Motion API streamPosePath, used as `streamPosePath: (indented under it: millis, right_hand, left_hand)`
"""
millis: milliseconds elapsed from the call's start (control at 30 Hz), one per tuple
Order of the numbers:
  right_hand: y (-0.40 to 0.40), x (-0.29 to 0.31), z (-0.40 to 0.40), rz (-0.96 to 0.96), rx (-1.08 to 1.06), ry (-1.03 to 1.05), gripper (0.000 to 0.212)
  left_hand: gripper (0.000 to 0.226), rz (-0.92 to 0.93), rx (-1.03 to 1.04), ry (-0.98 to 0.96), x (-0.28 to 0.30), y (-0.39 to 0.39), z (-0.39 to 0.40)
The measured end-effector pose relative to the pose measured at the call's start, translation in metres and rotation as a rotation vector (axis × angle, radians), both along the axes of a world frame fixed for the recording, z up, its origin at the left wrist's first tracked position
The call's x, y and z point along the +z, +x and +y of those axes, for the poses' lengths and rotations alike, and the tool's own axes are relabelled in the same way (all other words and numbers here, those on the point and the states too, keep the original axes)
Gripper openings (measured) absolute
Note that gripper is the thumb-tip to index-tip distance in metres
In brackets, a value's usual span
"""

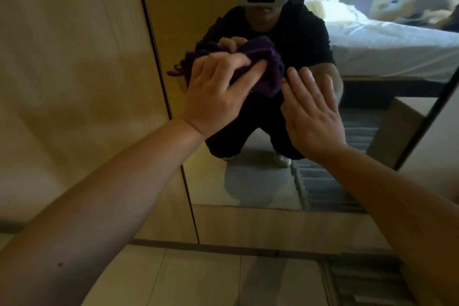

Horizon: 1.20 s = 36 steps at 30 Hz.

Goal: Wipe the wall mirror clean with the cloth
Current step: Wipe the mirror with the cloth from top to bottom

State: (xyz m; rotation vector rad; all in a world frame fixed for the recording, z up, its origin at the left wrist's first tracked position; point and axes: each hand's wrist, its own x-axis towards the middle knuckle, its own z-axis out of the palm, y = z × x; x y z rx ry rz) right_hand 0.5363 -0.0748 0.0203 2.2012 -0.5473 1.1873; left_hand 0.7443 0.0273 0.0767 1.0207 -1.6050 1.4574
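The wall mirror [253, 181] fills the middle and right of the view, with a thin dark frame. A bunched purple cloth [268, 67] is pressed against the glass at about chest height. My left hand [216, 97] is shut on the cloth, fingers spread over its near side. My right hand [310, 112] lies flat against the mirror just right of the cloth, fingers together and extended, holding nothing. The glass reflects a crouching person in dark clothes wearing a white headset.
A beige wall panel [74, 82] stands left of the mirror. Below the mirror runs a wooden base strip [273, 226], then pale floor tiles [198, 281]. A striped mat [367, 281] lies at the lower right. A bed with white sheets appears in the reflection.
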Motion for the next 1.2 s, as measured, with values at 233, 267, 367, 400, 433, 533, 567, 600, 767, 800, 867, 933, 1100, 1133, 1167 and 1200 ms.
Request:
streamPosePath:
  millis: [233,267,367,400,433,533,567,600,767,800,867,933,1100,1133,1167,1200]
  right_hand:
    - [-0.062,-0.005,-0.016,-0.001,-0.102,0.043,0.055]
    - [-0.066,-0.008,-0.02,0.019,-0.117,0.038,0.055]
    - [-0.063,-0.013,-0.027,0.016,-0.126,0.003,0.053]
    - [-0.061,-0.014,-0.028,0.002,-0.124,-0.013,0.052]
    - [-0.059,-0.015,-0.029,-0.015,-0.122,-0.03,0.051]
    - [-0.06,-0.017,-0.032,-0.037,-0.114,-0.023,0.049]
    - [-0.06,-0.018,-0.032,-0.039,-0.106,-0.014,0.049]
    - [-0.06,-0.018,-0.032,-0.043,-0.096,-0.009,0.049]
    - [-0.062,-0.018,-0.034,-0.046,-0.078,-0.016,0.051]
    - [-0.062,-0.019,-0.035,-0.041,-0.084,-0.018,0.052]
    - [-0.063,-0.019,-0.037,-0.021,-0.107,-0.013,0.056]
    - [-0.064,-0.019,-0.038,0.021,-0.144,0.004,0.059]
    - [-0.067,-0.014,-0.034,0.053,-0.146,0.006,0.063]
    - [-0.068,-0.013,-0.032,0.057,-0.143,0.012,0.063]
    - [-0.07,-0.011,-0.03,0.066,-0.135,0.021,0.063]
    - [-0.072,-0.008,-0.027,0.08,-0.119,0.037,0.062]
  left_hand:
    - [0.03,-0.031,0.005,0.039,-0.029,-0.025,-0.036]
    - [0.032,-0.051,0.012,0.05,-0.042,-0.029,-0.041]
    - [0.036,-0.117,0.034,0.069,-0.081,-0.036,-0.047]
    - [0.037,-0.127,0.037,0.076,-0.094,-0.037,-0.046]
    - [0.037,-0.127,0.042,0.084,-0.107,-0.037,-0.045]
    - [0.038,-0.099,0.062,0.12,-0.146,-0.036,-0.041]
    - [0.039,-0.091,0.064,0.143,-0.161,-0.035,-0.038]
    - [0.04,-0.088,0.063,0.174,-0.177,-0.033,-0.034]
    - [0.041,-0.12,0.052,0.4,-0.263,-0.021,-0.011]
    - [0.041,-0.139,0.055,0.453,-0.278,-0.021,-0.006]
    - [0.041,-0.183,0.066,0.559,-0.303,-0.02,0.002]
    - [0.042,-0.176,0.075,0.642,-0.314,-0.021,0.004]
    - [0.045,-0.14,0.042,0.765,-0.285,-0.031,0.008]
    - [0.043,-0.107,0.024,0.737,-0.268,-0.034,0.008]
    - [0.04,-0.065,0.007,0.685,-0.247,-0.038,0.006]
    - [0.038,-0.027,-0.01,0.615,-0.222,-0.043,0.001]
